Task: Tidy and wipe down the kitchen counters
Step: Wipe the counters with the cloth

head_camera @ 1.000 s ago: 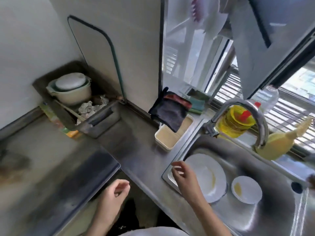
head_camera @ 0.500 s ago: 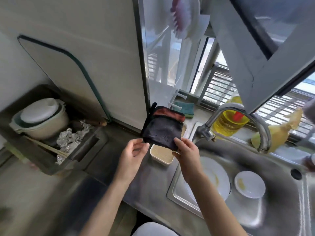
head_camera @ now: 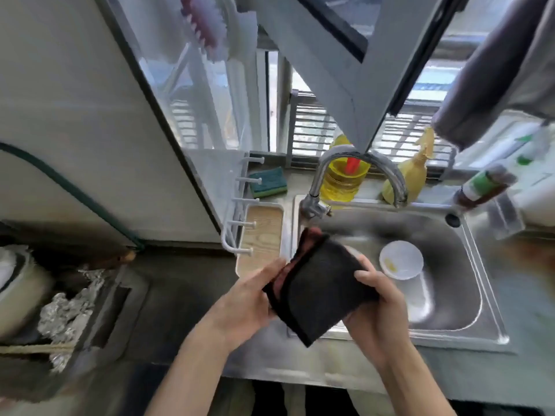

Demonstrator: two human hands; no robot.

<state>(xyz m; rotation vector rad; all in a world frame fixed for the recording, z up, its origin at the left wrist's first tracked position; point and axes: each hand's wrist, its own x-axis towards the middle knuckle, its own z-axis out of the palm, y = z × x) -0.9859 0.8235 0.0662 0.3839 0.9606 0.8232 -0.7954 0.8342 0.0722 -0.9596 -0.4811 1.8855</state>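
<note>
Holding one dark cloth up over the near-left corner of the sink, with two hands on it. It is close to square and folded, with a red lining showing along its upper-left edge. It hangs as a diamond: one corner points down toward the person and the opposite corner points up at the faucet base, so no long axis stands out.

The left hand has the left corner, fingers running up behind the red edge and closed onto the fabric. The right hand takes the right corner, fingers curled together over the top of the cloth and clamped on it.

Just beyond the cloth, one small white dish with a yellow smear sits in the steel basin. One curved faucet arches over the back rim.

Left of the sink there is one shallow tray with a wood-grain bottom. Beside it is one white rack with five pegs. One green and yellow sponge lies on the ledge behind.

Three bottles line the sill: a yellow one with a red cap, a yellow spray bottle, and a tilted one with a green label, its print too blurred to read.

Far left, there is one crumpled wad of foil beside one pale pot. Overhead, one pink-bristled brush hangs by the window.
</note>
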